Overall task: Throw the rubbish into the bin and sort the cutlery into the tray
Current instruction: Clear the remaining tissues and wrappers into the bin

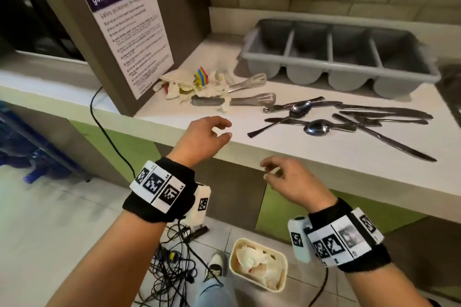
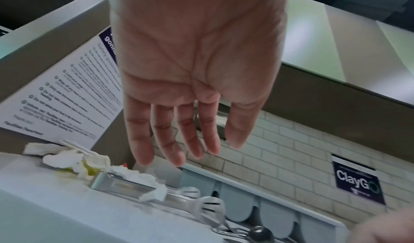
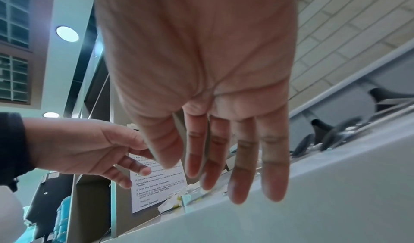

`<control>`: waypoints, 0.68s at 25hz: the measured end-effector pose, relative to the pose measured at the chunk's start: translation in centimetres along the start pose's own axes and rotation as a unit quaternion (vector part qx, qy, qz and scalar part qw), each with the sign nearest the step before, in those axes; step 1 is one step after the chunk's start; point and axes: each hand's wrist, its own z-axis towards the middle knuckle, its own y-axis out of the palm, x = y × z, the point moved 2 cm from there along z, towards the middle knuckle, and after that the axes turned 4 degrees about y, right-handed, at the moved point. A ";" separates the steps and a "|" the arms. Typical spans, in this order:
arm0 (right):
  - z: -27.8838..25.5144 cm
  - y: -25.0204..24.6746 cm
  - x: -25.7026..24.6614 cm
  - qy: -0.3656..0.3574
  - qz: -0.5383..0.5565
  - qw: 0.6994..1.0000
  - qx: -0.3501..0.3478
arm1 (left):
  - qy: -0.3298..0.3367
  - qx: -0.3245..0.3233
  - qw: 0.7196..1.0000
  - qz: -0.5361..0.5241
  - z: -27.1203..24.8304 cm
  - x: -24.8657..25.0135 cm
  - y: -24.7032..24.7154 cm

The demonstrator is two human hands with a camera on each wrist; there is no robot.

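Two hands hovered at the near edge of a white counter (image 1: pixel 324 157) backed by pale brick tiling. Beyond the right hand (image 1: pixel 296 182) stood the grey four-compartment tray (image 1: pixel 339 67), with loose cutlery (image 1: pixel 349 119) scattered between them. Ahead of the left hand (image 1: pixel 204 139) lay crumpled rubbish (image 1: pixel 189 87) over metal tongs (image 1: pixel 249 101). Below both hands, the cream bin (image 1: pixel 258 264) sat on floor tiles. Both hands had loosely extended fingers, holding nothing.

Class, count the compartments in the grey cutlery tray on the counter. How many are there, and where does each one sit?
4. The cutlery tray has four compartments side by side: far left, centre-left, centre-right, far right. All look empty, though their near floors are hidden.
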 end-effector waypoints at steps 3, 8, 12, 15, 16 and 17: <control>4.8 -0.6 -3.2 -0.012 -0.008 0.999 0.040 | -0.016 0.050 0.998 0.023 3.8 -2.4 -3.6; 13.2 -2.5 -9.0 -0.012 -0.062 0.995 0.083 | -0.046 0.104 0.989 0.088 12.3 -6.5 -9.2; 20.5 -3.3 -12.1 0.011 -0.105 0.988 0.110 | -0.058 0.075 0.983 0.160 19.1 -9.1 -10.6; 25.2 -2.3 -13.8 0.034 -0.194 0.979 0.060 | -0.102 0.023 0.973 0.204 22.3 -11.0 -10.7; 26.6 -1.8 -14.2 0.040 -0.233 0.971 0.036 | -0.124 0.004 0.968 0.217 23.1 -11.7 -10.7; 27.7 -1.3 -14.4 0.052 -0.270 0.961 0.012 | -0.141 -0.017 0.964 0.227 23.6 -12.4 -10.7</control>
